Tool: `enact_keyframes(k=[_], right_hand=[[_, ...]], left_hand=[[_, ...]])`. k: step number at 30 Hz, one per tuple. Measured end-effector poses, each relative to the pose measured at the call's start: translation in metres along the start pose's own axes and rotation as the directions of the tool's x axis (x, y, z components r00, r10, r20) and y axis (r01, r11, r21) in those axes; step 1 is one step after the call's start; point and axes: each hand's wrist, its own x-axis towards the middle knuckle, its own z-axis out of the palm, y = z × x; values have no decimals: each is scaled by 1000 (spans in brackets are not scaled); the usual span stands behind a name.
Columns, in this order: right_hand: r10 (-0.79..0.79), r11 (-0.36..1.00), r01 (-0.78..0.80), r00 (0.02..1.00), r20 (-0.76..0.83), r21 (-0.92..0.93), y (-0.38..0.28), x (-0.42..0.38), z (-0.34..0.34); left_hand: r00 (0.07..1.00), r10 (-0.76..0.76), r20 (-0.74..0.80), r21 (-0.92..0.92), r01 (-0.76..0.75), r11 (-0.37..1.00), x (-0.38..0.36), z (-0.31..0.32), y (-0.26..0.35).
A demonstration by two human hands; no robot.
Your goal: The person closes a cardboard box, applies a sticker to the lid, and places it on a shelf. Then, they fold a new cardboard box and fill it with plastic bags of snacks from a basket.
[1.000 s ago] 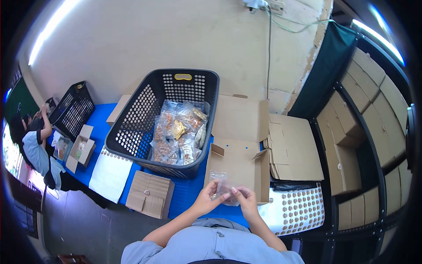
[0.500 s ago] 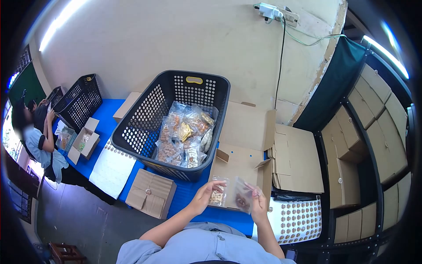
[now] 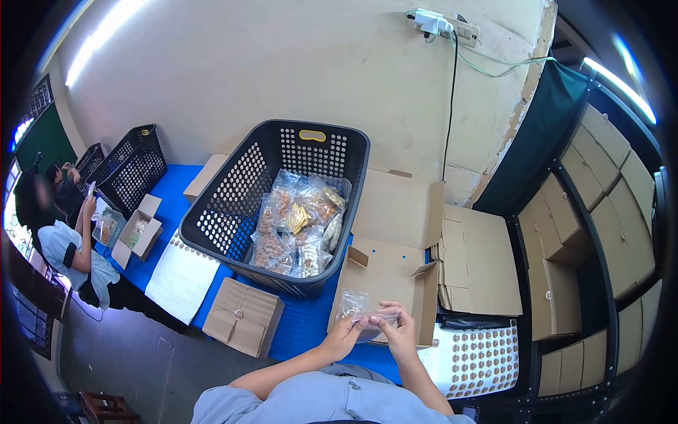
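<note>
My left hand (image 3: pixel 342 338) and my right hand (image 3: pixel 399 329) pinch the top edge of a small clear plastic bag (image 3: pixel 371 326) between thumbs and fingertips. It hangs over the front of an open cardboard box (image 3: pixel 385 275), and my fingers hide most of its contents. Just behind my left hand is a second clear packet (image 3: pixel 354 302) with a round label, at the box's left side. The big black perforated basket (image 3: pixel 205 244) stands to the left of the box. Inside it are several filled packets (image 3: pixel 300 219) of snack-like pieces, orange, yellow and white.
A closed carton (image 3: pixel 242 316) sits left of my arms. Flat cardboard (image 3: pixel 480 261) is stacked at right, above a sheet of round stickers (image 3: pixel 484 357). Boxes fill the rack (image 3: pixel 554 159). Another person (image 3: pixel 70 247) works at the far left beside a small open box (image 3: pixel 141 233).
My right hand has moved left and tilted the bag, and my left hand has come over to it. Both hands now pinch its edge. The other person's hand has risen.
</note>
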Motion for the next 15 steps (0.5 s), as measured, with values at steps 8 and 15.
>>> enact_keyframes(k=[8, 15], right_hand=[[232, 869, -356, 906, 353, 342, 8, 13, -29], [358, 622, -741, 556, 750, 253, 79, -8, -25]], left_hand=[[995, 61, 78, -86, -54, 995, 3, -9, -2], [998, 20, 65, -380, 6, 925, 14, -13, 5]])
